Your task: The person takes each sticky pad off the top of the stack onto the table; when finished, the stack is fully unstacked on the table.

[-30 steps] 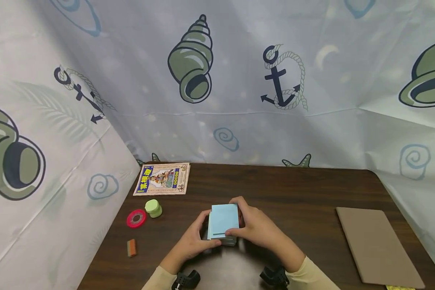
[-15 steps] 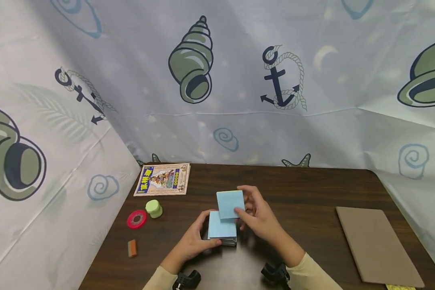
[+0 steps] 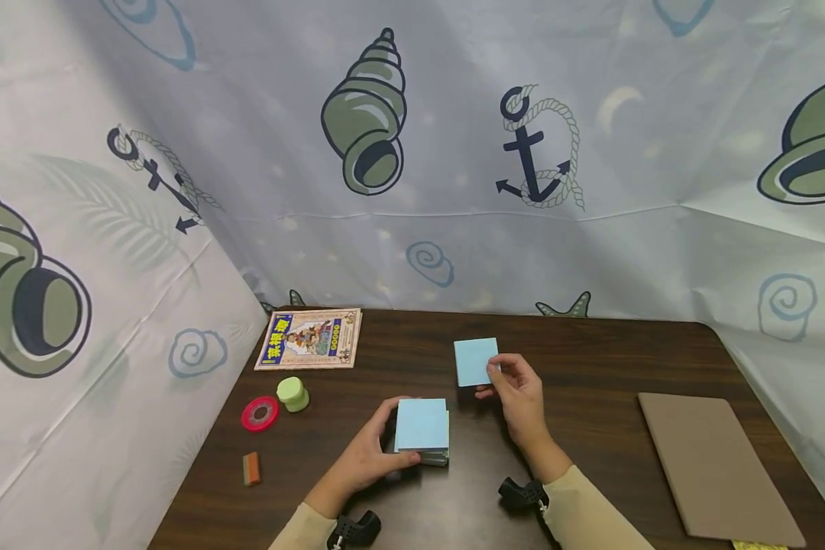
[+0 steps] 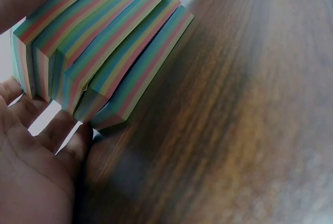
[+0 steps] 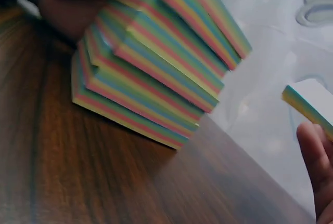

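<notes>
A stack of sticky note pads (image 3: 422, 425) stands on the table, pale blue on top. Striped sides in several colours show on the stack (image 4: 104, 47) in the left wrist view. My left hand (image 3: 371, 454) holds the stack from its left side, thumb at the near edge and fingers behind. Farther back and to the right, my right hand (image 3: 521, 397) pinches a single sticky note pad (image 3: 474, 362), apart from the stack. In the right wrist view that pad (image 5: 313, 99) shows only partly, at the right edge.
A printed booklet (image 3: 308, 339) lies at the back left. Nearer are a light green container (image 3: 292, 394), a red tape roll (image 3: 259, 413) and an orange-and-grey eraser (image 3: 250, 469). A brown board (image 3: 720, 467) lies on the right, with something yellow under its near edge.
My right hand has lifted the top pad off the stack and carried it back and to the right. My left hand has stayed at the stack.
</notes>
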`<state>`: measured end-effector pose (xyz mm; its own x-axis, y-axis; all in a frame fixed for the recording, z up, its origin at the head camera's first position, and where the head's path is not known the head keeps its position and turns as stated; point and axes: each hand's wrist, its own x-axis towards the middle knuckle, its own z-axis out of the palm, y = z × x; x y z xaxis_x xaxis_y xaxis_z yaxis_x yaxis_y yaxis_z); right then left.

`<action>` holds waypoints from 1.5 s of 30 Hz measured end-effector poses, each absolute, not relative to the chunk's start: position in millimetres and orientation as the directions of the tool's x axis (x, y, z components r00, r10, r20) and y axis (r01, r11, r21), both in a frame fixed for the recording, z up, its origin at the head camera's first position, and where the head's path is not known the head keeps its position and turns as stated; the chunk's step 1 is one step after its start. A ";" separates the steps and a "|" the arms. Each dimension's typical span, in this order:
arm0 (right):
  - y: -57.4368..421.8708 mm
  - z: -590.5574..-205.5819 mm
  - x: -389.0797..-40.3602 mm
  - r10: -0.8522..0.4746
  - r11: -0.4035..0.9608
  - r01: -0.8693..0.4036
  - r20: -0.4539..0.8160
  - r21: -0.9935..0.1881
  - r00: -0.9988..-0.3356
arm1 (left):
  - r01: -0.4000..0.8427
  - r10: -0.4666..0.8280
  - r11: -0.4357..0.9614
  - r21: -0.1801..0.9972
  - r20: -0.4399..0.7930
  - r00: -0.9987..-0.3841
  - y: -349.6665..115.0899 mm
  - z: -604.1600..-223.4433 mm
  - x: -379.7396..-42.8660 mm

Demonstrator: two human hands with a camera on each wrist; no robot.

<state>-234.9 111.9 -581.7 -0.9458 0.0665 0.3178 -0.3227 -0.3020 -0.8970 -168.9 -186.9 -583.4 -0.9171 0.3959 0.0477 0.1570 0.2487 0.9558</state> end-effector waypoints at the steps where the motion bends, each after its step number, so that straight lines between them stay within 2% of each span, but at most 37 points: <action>1: 112.5 -582.4 -236.6 0.069 -0.289 -0.312 0.306 -0.905 -0.950 | 0.159 0.397 0.246 0.956 0.050 -0.916 -187.1 -583.5 -169.0; 9: 110.0 -584.4 -258.2 0.100 -0.018 -0.335 0.331 -0.942 -0.938 | 0.179 0.394 0.256 0.950 0.067 -0.917 -192.4 -578.3 -170.6; 20: 110.0 -584.4 -268.8 -0.079 0.218 -0.321 0.311 -0.922 -0.947 | 0.180 0.386 0.290 0.940 0.058 -0.921 -194.4 -579.2 -170.2; 28: 111.2 -589.0 -267.8 -0.179 0.460 -0.325 0.273 -0.826 -0.945 | 0.163 0.393 0.272 0.948 0.045 -0.918 -189.3 -581.1 -170.7; 36: 110.9 -592.4 -263.2 -0.254 0.582 -0.367 0.267 -0.726 -0.930 | 0.248 0.410 0.291 0.924 0.114 -0.905 -189.3 -588.0 -168.1; 41: 110.3 -588.5 -260.6 -0.300 0.643 -0.380 0.238 -0.665 -0.924 | 0.160 0.388 0.285 0.945 0.039 -0.921 -187.8 -582.7 -168.2; 45: 109.4 -588.4 -259.5 -0.336 0.685 -0.393 0.213 -0.613 -0.917 | 0.140 0.392 0.272 0.952 0.023 -0.920 -187.1 -580.8 -169.1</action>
